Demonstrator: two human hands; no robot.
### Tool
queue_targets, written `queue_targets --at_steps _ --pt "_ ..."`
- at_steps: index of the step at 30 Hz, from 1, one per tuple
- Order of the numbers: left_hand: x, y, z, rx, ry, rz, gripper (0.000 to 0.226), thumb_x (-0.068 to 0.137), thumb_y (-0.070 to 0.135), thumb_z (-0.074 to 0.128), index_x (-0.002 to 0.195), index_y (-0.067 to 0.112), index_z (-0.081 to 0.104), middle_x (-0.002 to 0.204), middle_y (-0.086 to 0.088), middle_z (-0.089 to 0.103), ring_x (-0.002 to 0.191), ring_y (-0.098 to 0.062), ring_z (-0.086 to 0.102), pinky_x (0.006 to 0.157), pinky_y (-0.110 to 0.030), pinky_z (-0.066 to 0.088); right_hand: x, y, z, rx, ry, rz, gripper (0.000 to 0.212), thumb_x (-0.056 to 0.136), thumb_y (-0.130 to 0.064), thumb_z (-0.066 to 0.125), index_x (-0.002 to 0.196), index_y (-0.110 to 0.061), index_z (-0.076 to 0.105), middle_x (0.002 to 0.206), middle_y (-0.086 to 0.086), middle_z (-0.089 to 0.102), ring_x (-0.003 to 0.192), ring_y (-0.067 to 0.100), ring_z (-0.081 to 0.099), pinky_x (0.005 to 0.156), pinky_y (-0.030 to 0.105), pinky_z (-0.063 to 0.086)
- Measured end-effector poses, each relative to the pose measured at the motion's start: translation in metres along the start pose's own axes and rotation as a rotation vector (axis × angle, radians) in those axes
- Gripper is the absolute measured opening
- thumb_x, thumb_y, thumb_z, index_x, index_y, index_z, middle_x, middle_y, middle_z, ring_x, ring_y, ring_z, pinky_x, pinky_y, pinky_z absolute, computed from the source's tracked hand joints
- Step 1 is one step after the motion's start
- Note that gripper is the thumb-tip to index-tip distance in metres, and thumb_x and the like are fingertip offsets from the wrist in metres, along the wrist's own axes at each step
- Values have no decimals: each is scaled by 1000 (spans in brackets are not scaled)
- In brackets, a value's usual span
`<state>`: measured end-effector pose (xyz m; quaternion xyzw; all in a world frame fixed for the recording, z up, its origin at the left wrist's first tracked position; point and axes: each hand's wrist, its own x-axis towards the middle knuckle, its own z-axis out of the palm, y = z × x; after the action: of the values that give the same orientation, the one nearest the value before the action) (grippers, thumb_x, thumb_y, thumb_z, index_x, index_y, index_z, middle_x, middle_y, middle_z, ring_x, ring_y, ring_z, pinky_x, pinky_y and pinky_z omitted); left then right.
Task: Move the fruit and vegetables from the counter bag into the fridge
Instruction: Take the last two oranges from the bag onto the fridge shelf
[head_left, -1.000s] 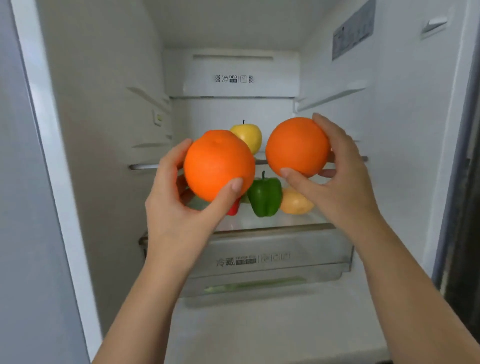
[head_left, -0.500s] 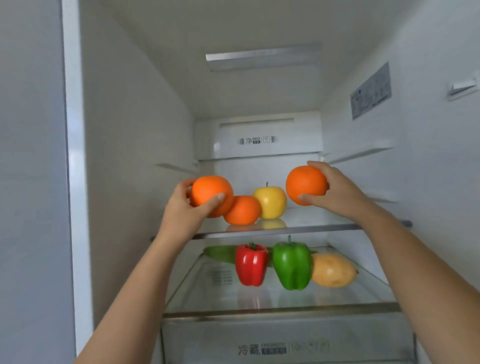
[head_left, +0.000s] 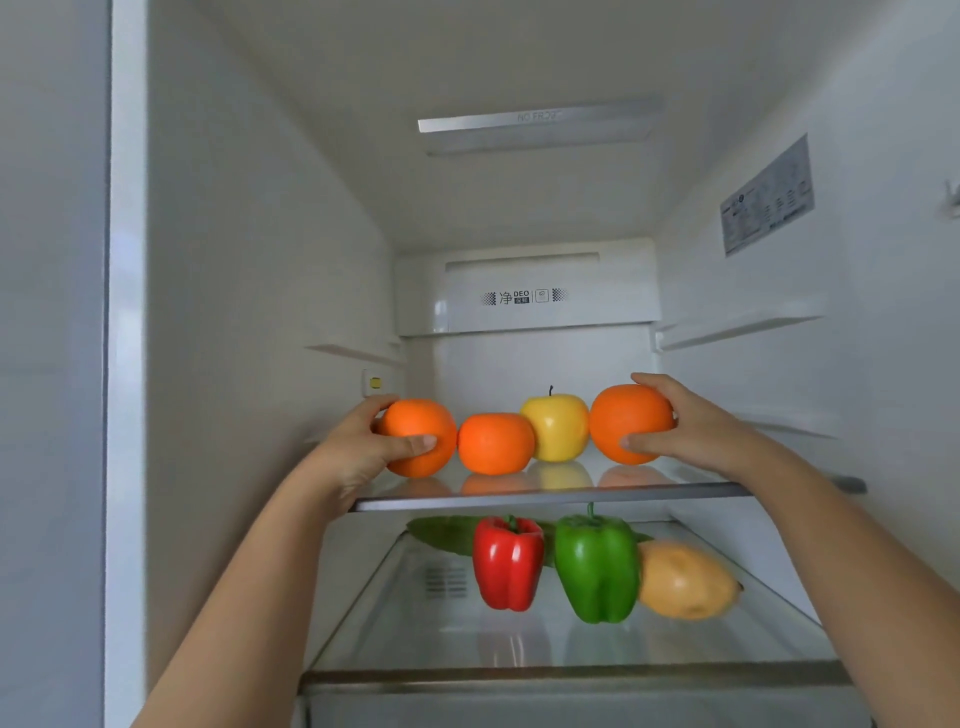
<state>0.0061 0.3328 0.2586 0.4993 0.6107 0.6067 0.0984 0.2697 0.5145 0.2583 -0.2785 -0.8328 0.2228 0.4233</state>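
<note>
On the upper glass shelf (head_left: 550, 500) of the fridge (head_left: 249, 291), your left hand (head_left: 358, 452) grips the left orange (head_left: 415, 423). Your left thumb (head_left: 418, 443) lies across its lower front and your fingers curl over its far left side. This fruit sits at the left end of the row, just touching the third orange (head_left: 496, 443), which no hand touches. Your right hand (head_left: 696, 431) grips the right orange (head_left: 626, 415) at the other end, with your right thumb (head_left: 641, 442) along its lower front and your fingers wrapped over its top and right side. That fruit sits against the yellow apple (head_left: 557, 428). Both held fruits are low over the glass, but you cannot tell whether they bear on it. On the lower shelf (head_left: 571, 673) stand a red pepper (head_left: 508, 564) and a green pepper (head_left: 596, 569). A yellow-orange fruit (head_left: 683, 579) is at their right and a cucumber (head_left: 441, 532) lies behind them.
</note>
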Motion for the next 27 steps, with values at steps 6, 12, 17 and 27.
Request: queue_targets --at_steps 6,12,17,27 --pt "0 -3 -1 12 9 46 78 71 10 76 137 19 36 137 -8 39 110 -18 41 88 -30 35 0 3 -2 8 22 18 77 74 -24 74 137 -35 30 137 12 38 118 26 44 95 39 40" --pt "-8 0 3 110 74 116 79 74 15 75 139 21 32 147 -4 30 128 -25 33 89 -30 31 -3 1 -2 -65 88 1 75 76 -26 73 138 -31 30 137 13 35 120 28 42 95 41 38" --pt "-18 6 12 253 274 248 68 77 24 73 136 17 40 142 -6 39 124 -19 38 87 -22 31 -12 -10 1 -162 234 -31 65 82 -36 63 138 -23 33 138 13 36 120 28 43 96 41 36" --pt "-68 9 44 614 410 610 50 85 34 56 124 3 52 130 -16 52 121 -32 44 97 -37 35 -79 -54 45 -301 487 -288 46 85 -24 59 128 -15 47 125 8 52 114 26 46 85 32 37"
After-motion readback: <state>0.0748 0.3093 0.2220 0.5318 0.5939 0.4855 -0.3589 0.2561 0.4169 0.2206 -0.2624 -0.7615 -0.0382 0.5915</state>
